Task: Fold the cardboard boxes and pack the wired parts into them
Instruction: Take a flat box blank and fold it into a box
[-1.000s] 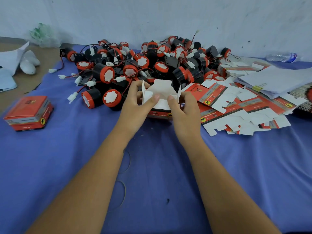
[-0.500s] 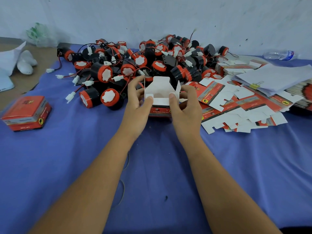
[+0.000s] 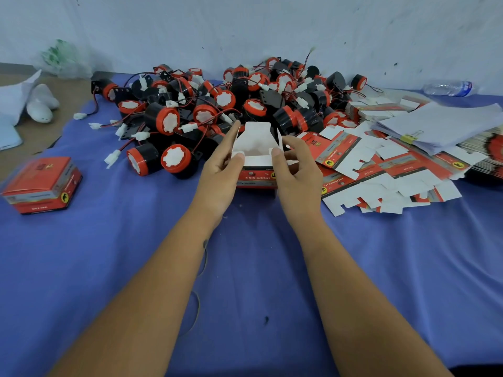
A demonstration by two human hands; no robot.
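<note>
A small red and white cardboard box stands on the blue cloth with its white flaps up and its inside showing. My left hand grips its left side, thumb on the near flap. On the box's right side sits my right hand, thumb pressing the near flap too. Behind the box lies a big heap of black and red wired parts with white connectors. Flat unfolded boxes are spread to the right. A closed red box rests at the far left.
A stack of white papers with a yellow clip lies at the right, over more flat boxes. A plastic bottle lies by the wall. The blue cloth ends at the left, where white objects sit on the brown floor.
The box has come down from between my hands onto the cloth and its side flaps have been pressed inward. Both hands stayed on it.
</note>
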